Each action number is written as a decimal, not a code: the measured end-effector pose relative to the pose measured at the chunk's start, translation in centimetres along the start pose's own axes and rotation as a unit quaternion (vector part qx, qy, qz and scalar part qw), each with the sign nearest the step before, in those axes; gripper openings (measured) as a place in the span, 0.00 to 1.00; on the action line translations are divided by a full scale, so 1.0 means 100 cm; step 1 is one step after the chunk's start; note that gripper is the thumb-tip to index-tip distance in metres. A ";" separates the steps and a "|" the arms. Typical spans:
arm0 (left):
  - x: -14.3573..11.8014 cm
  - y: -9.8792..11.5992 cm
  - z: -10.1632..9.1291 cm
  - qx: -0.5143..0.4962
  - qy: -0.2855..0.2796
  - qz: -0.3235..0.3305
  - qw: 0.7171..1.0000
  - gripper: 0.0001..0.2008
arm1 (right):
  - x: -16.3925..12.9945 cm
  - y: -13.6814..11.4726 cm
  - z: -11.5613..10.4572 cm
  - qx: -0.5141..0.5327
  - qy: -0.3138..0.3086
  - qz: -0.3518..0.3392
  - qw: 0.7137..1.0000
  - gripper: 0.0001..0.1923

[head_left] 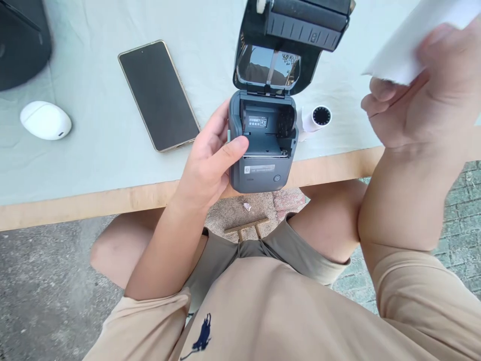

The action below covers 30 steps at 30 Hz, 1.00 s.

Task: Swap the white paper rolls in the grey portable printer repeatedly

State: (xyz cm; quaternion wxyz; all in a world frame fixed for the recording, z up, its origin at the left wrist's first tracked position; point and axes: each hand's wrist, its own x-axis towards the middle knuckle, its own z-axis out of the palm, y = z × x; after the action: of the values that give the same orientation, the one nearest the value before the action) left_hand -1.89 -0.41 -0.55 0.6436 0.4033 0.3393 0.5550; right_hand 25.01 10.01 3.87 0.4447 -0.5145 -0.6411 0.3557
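Note:
A small dark grey label printer is tilted up at the table's front edge, its hinged lid swung back and its paper bay bare. My left hand grips the printer's left side, the thumb over the rim of the bay. At the upper right my right hand pinches a piece of white paper; the hand is slightly blurred and the paper runs out of view. Just right of the printer lies a small white paper roll with a black core, partly hidden behind the printer.
A phone with a dark screen lies left of the printer. Farther left are a white mouse-shaped object and a black item cut off by the frame. The pale cloth-covered table ends in a wooden edge above my legs.

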 end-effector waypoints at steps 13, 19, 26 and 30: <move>0.001 -0.004 -0.002 0.035 -0.008 0.011 0.999 0.28 | -0.012 0.001 0.004 -0.315 -0.027 -0.047 0.948 0.27; 0.002 -0.006 -0.003 0.016 -0.025 0.015 0.999 0.27 | -0.019 -0.015 0.007 -0.279 -0.052 -0.057 0.957 0.33; 0.005 -0.008 -0.005 0.002 -0.024 0.022 0.999 0.28 | -0.013 0.000 0.013 -0.262 -0.065 -0.092 0.958 0.22; 0.003 -0.007 -0.004 0.010 -0.018 0.016 1.000 0.27 | -0.023 -0.019 0.012 -0.248 -0.016 -0.131 0.960 0.26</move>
State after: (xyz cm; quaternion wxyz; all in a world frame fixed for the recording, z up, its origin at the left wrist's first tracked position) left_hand -1.91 -0.06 -1.32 0.6362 0.4253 0.3269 0.5545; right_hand 23.39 7.30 4.72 0.3352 -0.5141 -0.7784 0.1321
